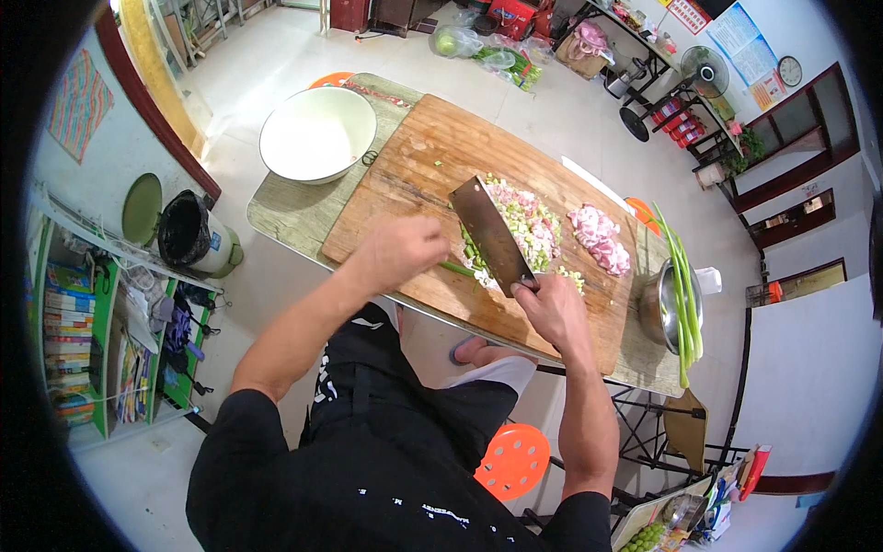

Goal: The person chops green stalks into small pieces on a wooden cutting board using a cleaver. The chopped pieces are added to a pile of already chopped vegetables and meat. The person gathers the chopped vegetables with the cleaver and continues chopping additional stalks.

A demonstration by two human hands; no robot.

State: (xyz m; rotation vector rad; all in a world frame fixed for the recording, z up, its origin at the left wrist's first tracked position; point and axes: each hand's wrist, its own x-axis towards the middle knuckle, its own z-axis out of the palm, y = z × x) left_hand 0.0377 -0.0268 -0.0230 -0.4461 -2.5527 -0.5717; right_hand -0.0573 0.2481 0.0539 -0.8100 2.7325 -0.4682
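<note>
My right hand [554, 307] grips the handle of a broad cleaver [493, 231]. The blade is held slanted over a pile of chopped meat and scallion [528, 221] on a large wooden cutting board [414, 165]. My left hand [403, 252], a little blurred, is over the board's near left part with its fingers curled. A short green scallion stalk [457, 268] lies between its fingertips and the blade; whether the fingers hold it, I cannot tell. Pink sliced meat [600, 238] sits in a separate heap right of the chopped pile.
A large white bowl [319, 134] stands on the table [276, 207] left of the board. At the right end, long scallions [679, 297] lie across a metal bowl [652, 307]. An orange stool [514, 462] is beside me; a lidded bin [200, 234] stands left.
</note>
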